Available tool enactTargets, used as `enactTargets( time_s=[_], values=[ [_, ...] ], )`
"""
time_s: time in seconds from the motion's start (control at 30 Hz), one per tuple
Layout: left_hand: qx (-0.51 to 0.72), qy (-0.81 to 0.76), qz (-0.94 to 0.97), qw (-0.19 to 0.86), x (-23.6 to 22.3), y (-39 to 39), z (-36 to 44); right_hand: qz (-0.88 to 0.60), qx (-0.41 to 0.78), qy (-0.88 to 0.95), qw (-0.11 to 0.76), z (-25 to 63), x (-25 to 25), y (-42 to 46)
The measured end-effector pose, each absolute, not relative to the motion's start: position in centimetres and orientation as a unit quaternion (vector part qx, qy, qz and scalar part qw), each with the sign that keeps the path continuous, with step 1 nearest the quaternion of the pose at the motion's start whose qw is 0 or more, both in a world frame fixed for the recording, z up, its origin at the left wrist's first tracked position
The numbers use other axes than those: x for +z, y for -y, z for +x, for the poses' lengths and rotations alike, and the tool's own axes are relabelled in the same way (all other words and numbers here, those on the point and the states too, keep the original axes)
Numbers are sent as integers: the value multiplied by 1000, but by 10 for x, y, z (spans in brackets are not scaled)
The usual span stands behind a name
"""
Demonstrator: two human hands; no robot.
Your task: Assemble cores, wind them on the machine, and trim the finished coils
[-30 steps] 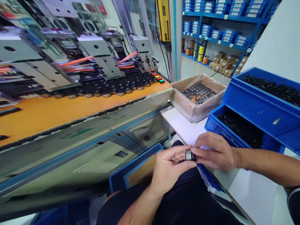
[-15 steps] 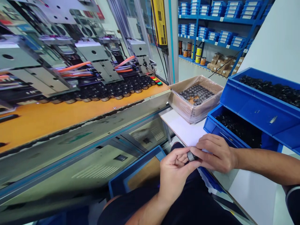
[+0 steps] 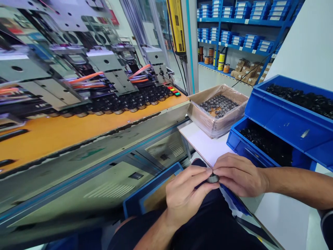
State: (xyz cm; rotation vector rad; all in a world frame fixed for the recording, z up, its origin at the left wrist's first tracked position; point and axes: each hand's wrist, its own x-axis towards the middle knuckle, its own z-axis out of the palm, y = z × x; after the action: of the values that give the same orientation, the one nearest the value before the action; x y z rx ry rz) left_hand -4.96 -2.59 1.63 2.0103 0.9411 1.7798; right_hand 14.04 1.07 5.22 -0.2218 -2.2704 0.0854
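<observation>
My left hand and my right hand meet in front of my lap, fingertips pinched together on a small round metal part with a dark core. Both hands grip it from opposite sides, so most of the part is hidden by fingers. The hands hover above the edge of a white table and a blue bin by my knees.
To the left runs an orange machine bench with a row of dark parts under grey metal heads. A cardboard box of metal parts and two stacked blue bins of black parts stand on the right. Blue shelving fills the background.
The hands have closed tighter on the part and turned it; more of it is hidden than a second ago. The view has shifted slightly.
</observation>
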Motion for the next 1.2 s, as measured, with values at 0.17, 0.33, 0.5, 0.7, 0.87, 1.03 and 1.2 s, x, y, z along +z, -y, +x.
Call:
enactTargets(
  time_s=[0.17, 0.33, 0.5, 0.7, 0.87, 1.03, 1.2],
  values=[
    [658, -299, 545, 425, 4, 28, -37, -108, 29, 898, 427, 140, 53, -11],
    [624, -247, 389, 631, 8, 31, -30, -111, 36, 891, 439, 132, 57, -6],
    [600, -219, 400, 657, 14, 41, -44, -121, 43, 882, 453, 118, 66, 9],
    [647, -256, 598, 398, 24, 59, -91, -109, 55, 873, 471, 85, 74, 32],
    [667, -251, 667, 220, 38, 80, -135, -68, 98, 873, 474, 43, 77, 50],
    [683, -308, 651, 125, 43, 100, -178, -39, 146, 879, 452, -8, 82, 52],
    [700, -401, 585, 88, 15, 99, -219, -23, 156, 877, 454, -61, 74, 34]
  ],
)
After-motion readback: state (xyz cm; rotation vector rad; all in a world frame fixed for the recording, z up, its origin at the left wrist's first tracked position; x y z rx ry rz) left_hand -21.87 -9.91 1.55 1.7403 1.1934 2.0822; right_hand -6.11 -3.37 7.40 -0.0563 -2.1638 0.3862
